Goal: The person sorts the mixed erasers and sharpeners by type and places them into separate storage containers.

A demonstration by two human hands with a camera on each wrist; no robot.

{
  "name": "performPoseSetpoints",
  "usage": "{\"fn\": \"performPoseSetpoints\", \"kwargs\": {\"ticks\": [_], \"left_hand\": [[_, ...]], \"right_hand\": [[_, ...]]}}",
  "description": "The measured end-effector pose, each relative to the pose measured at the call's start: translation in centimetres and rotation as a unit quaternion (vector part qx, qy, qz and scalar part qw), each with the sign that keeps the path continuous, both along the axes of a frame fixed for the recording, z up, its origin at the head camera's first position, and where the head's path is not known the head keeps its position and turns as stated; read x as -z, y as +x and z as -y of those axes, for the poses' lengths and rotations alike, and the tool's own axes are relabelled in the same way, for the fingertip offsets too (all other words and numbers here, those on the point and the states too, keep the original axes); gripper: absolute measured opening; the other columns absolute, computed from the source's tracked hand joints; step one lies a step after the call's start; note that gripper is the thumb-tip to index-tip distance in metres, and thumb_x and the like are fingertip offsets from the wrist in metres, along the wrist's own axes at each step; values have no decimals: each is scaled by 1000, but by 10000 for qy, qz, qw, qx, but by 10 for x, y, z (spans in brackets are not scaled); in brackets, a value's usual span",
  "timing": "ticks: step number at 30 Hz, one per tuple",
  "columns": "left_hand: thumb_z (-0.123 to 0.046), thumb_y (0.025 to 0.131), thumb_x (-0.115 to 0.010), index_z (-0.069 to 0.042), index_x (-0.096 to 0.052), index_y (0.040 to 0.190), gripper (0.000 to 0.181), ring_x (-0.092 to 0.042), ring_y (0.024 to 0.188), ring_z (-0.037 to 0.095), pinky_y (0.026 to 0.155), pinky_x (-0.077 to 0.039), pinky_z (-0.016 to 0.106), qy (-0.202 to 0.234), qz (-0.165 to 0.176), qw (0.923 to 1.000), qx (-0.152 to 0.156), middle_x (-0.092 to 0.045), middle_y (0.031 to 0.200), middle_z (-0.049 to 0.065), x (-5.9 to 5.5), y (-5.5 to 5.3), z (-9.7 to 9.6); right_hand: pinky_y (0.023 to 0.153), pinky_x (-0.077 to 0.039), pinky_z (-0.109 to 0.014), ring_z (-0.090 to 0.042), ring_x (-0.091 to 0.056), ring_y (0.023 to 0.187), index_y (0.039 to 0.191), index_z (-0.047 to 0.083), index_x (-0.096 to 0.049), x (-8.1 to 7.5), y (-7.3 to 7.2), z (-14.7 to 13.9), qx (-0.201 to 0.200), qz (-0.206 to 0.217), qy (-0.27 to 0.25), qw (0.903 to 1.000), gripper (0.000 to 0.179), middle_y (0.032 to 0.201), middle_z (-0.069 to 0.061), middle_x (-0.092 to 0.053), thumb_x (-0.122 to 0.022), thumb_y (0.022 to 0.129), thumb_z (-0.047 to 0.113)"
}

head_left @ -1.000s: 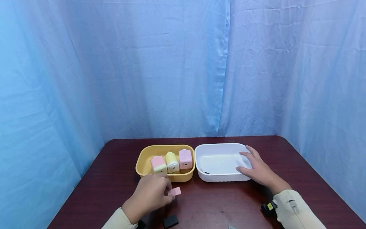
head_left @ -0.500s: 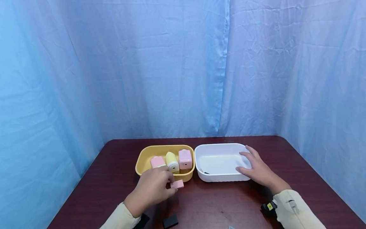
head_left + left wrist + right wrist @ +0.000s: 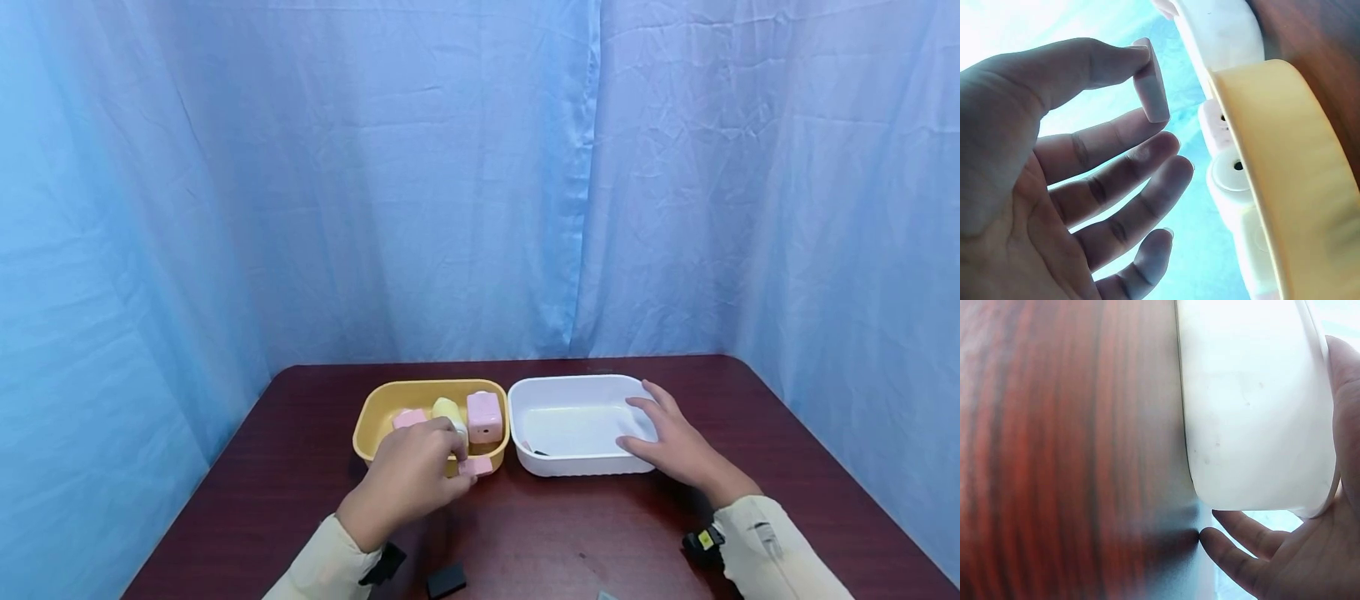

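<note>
Between thumb and index finger, my left hand (image 3: 412, 479) pinches a small pink rectangular eraser (image 3: 478, 467); its other fingers are loosely bent in the left wrist view. The eraser overlaps the front rim of the yellow bin (image 3: 375, 437). Inside that bin lie a pink pencil sharpener (image 3: 408, 417), a yellow one partly hidden by the hand, and a lilac sharpener (image 3: 484, 417). My right hand (image 3: 682, 450) holds the right end of the white bin (image 3: 573, 463), with the thumb over the rim and fingers against the outer end wall (image 3: 1260, 425).
Small pink and black pieces (image 3: 540, 453) lie in the white bin's front left corner. A black block (image 3: 447, 581) sits on the dark red table (image 3: 540, 533) near the front, and a pale piece (image 3: 606, 596) shows at the bottom edge. Blue curtains (image 3: 465, 183) surround the table.
My left hand has moved forward and right with the pink eraser, from the table in front up to the yellow bin's front rim. The right hand has stayed on the white bin.
</note>
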State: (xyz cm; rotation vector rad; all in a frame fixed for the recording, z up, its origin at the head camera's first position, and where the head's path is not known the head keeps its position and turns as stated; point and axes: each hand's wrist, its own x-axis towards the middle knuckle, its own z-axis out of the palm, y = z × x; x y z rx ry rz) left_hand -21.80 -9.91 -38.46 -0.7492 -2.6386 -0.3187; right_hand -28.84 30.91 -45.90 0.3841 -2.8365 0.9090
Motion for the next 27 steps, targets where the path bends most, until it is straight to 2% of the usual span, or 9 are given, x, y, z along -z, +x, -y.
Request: {"fn": "performPoseSetpoints", "kwargs": {"ticks": [9,18,24,27], "left_hand": [[-43,79,-82,-29,-72,72,18,-49,62,6,67,-45,35,115,-90,9998,-114,-62,76,-13,-7,-7,-9],[-40,80,-82,-29,-72,75,16,-46,60,3,52,-39,25,387,-13,9992,-130,-58,77,-13,-12,-14,-16],[-37,81,-81,-27,-74,78,12,-47,60,5,51,-40,26,485,242,9983,-196,-65,79,-6,-17,-19,-18],[-39,81,-80,-28,-74,79,13,-48,61,7,52,-40,26,592,310,9975,-231,-65,79,-6,-20,-22,-18]], "right_hand": [[107,-35,-74,-49,-29,146,150,4,-49,3,-1,-1,25,-9,15,10000,78,168,-24,-13,-76,91,48],[108,-34,-74,-49,-29,146,150,4,-48,2,-1,-1,10,21,35,10000,78,169,-24,-12,-75,91,47],[108,-35,-74,-49,-29,147,149,4,-49,-1,1,1,-2,19,-3,10000,77,168,-24,-13,-76,91,47],[108,-34,-74,-49,-28,147,149,4,-49,0,0,0,-6,17,-3,10000,78,168,-24,-13,-76,91,47]]}}
